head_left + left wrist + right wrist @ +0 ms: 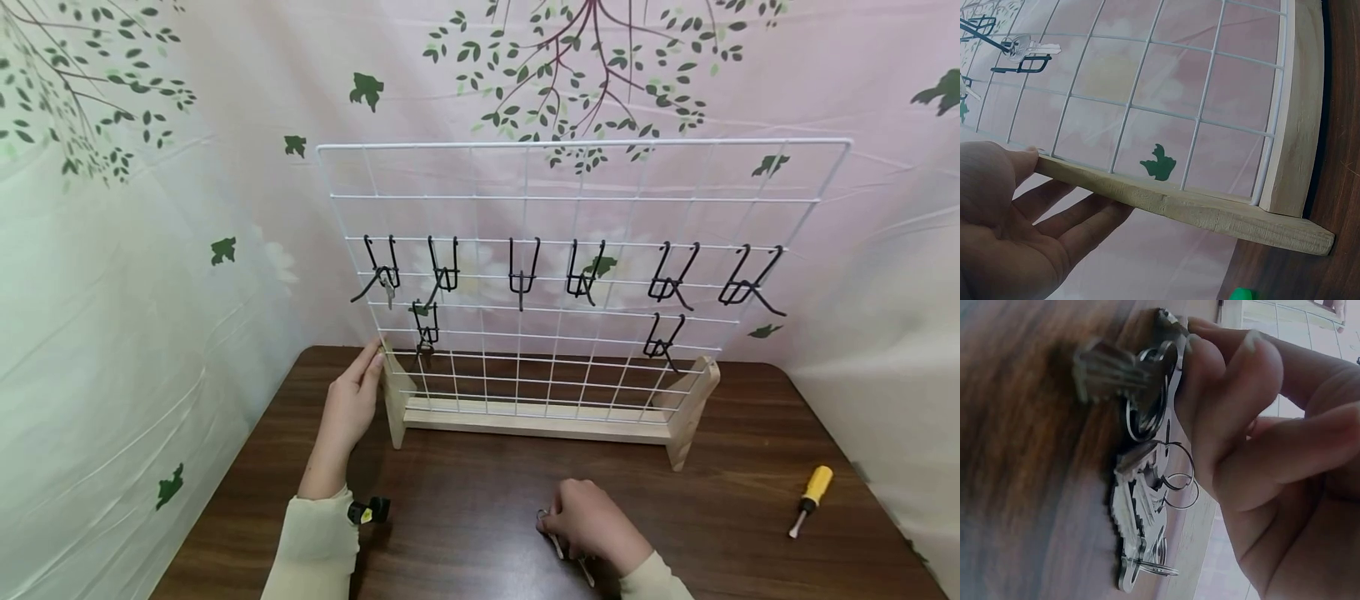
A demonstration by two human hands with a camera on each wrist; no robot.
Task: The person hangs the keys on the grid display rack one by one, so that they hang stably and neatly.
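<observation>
My left hand [354,404] grips the left wooden side piece [1229,219] of a stand, thumb on one face and fingers on the other. That stand holds up a white wire grid [585,144]. Black double hooks [522,275] hang on the grid, and a key [1044,48] dangles from one. Low over the table, my right hand [592,521] has curled fingers [1260,372] and seems to pinch a key [1174,324]; the exact contact is partly hidden. Several silver keys [1125,506] with split rings [1179,465] lie beside those fingers on the wood.
A screwdriver [813,492] with a yellow handle lies on the brown table [720,533] at the right. Leaf-printed cloth [247,167] hangs behind the grid and along both sides. The stand's wooden crossbar [525,425] runs along the grid's bottom.
</observation>
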